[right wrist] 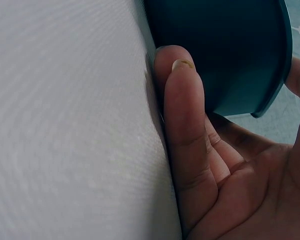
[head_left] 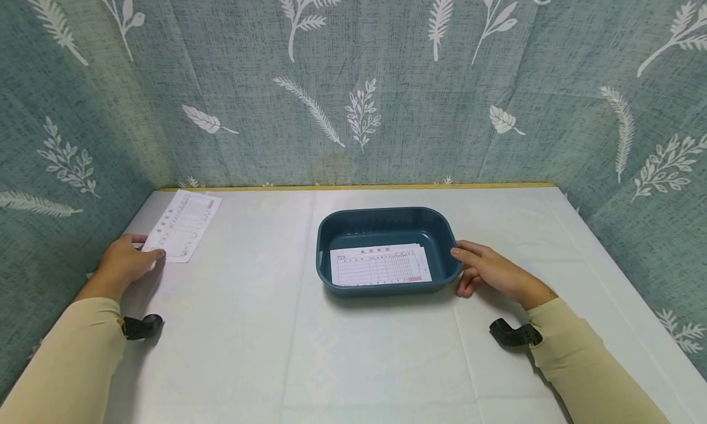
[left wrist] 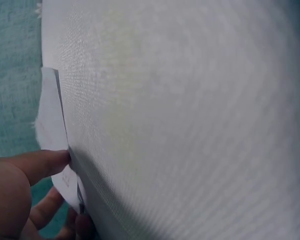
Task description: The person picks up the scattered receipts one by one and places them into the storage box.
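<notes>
My left hand (head_left: 123, 261) is at the table's left side. It pinches the lower edge of a stack of printed receipt slips (head_left: 185, 224), thumb on top and fingers at the edge and below. The left wrist view shows the slips (left wrist: 52, 117) edge-on beside the thumb. A dark teal plastic basin (head_left: 381, 291) stands right of the table's middle, with more printed slips (head_left: 378, 267) lying in it. At the basin's right end, my right hand (head_left: 491, 272) grips it, thumb at the rim. In the right wrist view, fingers (right wrist: 185, 110) lie against the basin's outer wall (right wrist: 220, 60).
A white cloth (head_left: 243, 338) covers the table. Along its back edge runs a yellow strip (head_left: 265, 188). Teal fabric (head_left: 386, 117) with white leaf prints hangs behind and at both sides. Black straps with curved pieces (head_left: 142, 327) sit on both wrists.
</notes>
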Tool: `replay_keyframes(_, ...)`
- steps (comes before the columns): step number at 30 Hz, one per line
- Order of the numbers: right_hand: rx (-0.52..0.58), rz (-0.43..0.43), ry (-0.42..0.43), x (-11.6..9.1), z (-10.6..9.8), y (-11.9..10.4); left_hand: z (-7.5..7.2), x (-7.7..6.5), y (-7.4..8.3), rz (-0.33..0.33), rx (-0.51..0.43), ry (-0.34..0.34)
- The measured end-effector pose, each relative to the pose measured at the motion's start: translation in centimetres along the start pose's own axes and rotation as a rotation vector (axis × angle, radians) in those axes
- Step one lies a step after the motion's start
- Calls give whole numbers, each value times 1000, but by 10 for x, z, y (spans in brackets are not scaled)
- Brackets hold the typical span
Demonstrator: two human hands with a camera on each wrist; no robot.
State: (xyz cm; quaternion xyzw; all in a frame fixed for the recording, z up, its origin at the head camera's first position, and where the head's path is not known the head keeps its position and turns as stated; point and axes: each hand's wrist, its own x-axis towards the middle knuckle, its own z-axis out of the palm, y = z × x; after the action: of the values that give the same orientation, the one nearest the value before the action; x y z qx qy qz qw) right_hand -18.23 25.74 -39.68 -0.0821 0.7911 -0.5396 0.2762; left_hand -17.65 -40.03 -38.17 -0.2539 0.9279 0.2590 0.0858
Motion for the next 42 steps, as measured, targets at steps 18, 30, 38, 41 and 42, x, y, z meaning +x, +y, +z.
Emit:
replay_keyframes(18,4,4,4,0,0,0,-2,-12,4,52,-9,137)
replay_keyframes(30,4,-1,2,-1,1,-1,0,-14,5,87,-55,248)
replay_keyframes(38,6,3,3,-1,1,-1,2,-15,13,81,-112,260)
replay_keyframes(41,6,1,3,-1,1,-1,4,-15,16,82,-131,259)
replay_keyframes(42,5,1,3,-1,1,-1,4,-16,17,81,-140,261)
